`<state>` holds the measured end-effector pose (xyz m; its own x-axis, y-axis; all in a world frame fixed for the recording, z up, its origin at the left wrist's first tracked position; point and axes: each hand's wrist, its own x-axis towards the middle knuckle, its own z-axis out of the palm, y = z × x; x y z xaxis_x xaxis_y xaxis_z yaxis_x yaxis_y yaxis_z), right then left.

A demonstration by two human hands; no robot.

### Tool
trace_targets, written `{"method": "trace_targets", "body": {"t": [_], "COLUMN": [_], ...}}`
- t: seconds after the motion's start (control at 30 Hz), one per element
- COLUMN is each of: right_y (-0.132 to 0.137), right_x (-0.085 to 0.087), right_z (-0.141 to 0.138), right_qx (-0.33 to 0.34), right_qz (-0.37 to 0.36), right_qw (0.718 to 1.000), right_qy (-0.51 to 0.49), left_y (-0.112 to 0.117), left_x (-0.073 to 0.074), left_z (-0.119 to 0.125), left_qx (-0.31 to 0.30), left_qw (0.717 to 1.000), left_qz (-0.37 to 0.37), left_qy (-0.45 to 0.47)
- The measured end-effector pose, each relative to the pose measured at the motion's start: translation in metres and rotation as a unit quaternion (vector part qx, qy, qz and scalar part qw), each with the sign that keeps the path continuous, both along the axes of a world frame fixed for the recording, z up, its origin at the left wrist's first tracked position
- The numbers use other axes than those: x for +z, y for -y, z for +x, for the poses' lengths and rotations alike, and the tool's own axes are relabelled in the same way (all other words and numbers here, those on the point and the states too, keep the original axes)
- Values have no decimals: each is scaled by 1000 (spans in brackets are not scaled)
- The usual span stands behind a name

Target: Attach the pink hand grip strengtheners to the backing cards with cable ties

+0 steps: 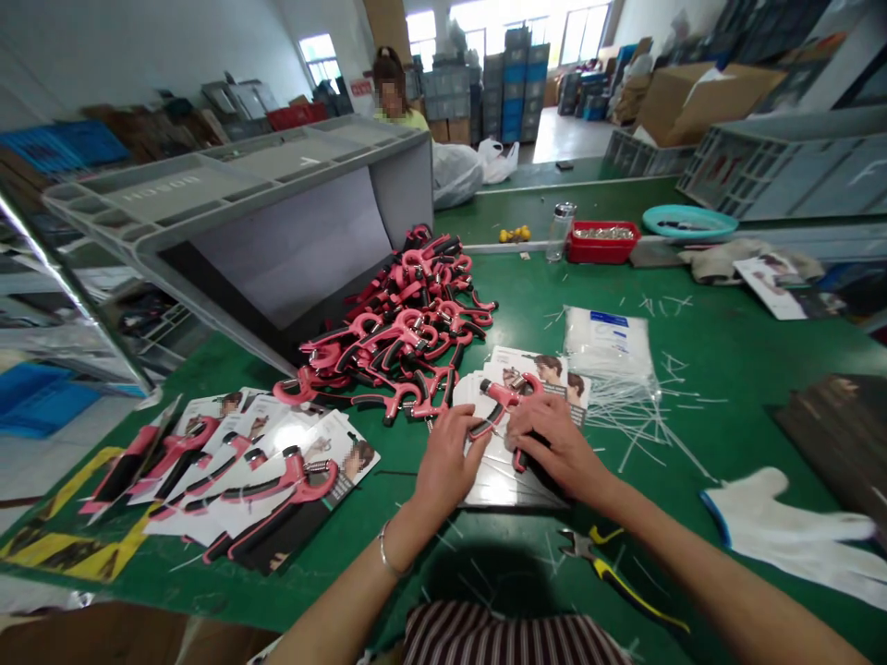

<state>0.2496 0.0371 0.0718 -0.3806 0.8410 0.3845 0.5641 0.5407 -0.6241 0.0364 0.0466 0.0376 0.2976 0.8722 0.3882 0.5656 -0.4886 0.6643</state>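
A pink and black hand gripper (503, 397) lies on a stack of printed cards (505, 471) in front of me. My left hand (449, 462) pinches one handle, fingers closed on it. My right hand (554, 443) presses down on the other black handle, fingers curled over it. A big heap of the same hand grippers (408, 323) lies just behind the cards. At the left, several grippers mounted on cards (256, 480) are fanned out on the green table (727, 342).
White cable ties and a clear bag (610, 346) lie right of the cards. Yellow-handled cutters (610, 568) rest near my right forearm, a white glove (776, 526) further right. A tipped grey crate (277, 212) stands behind the heap. A red tray (602, 242) and a person sit at the back.
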Motion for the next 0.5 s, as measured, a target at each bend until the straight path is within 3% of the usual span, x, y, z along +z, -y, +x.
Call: {"method": "trace_targets", "body": {"t": [0.13,0.2,0.3,0.37,0.43,0.5], "right_y": [66,104,144,153,151,147], "right_x": [-20,-45,-83,-98,-101,-92], "right_z": [61,96,128,133,134,136], "right_qx": [-118,-112,-112,-82,-67,-94], "right_qz": [5,-59,-82,-115,-167,-235], "right_qw": [992,984,967,963,962,955], "right_qy": [53,126,215,230,204,151], "left_y": [6,6,1,-3,-5,-4], "left_x": [12,18,26,31,38,45], "left_z": [-19,-30,-36,-32,-24,-17], "left_qx": [32,54,65,29,-34,-82], "left_qw": [995,970,884,826,781,756], "left_qz": [-82,-177,-331,-422,-491,-518], "left_qy": [56,157,323,373,385,392]}}
